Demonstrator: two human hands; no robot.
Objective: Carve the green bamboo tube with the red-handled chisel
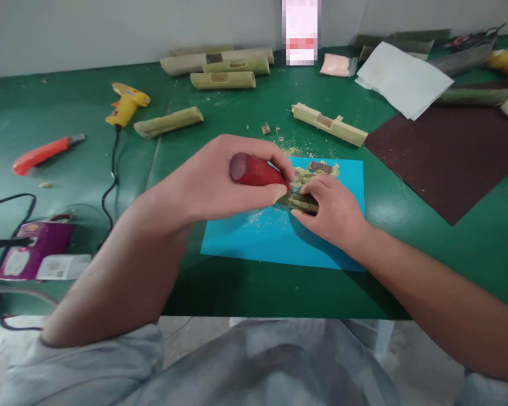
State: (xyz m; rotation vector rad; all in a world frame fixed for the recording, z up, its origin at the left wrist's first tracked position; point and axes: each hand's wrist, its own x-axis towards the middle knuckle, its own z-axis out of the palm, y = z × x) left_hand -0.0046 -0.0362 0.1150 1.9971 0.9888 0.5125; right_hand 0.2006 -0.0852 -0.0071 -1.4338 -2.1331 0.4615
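Over blue sheet (254,242) on green desk (220,293), w/ L hand (211,186) we grip red-handled tool (260,172), tip hidden; R hand (336,208) pinches bamboo pc (298,202) by L thumb, shavings (260,220) scattered around.

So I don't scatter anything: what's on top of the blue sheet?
Shavings and a dark scrap; the right hand holds a bamboo piece over the sheet. Anything beneath that hand or the left hand is hidden.

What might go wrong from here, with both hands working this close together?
The red-handled tool in the left hand might slip toward the right hand, which grips the bamboo piece close by. The blue sheet underneath shows no visible fastening, so it could slide.
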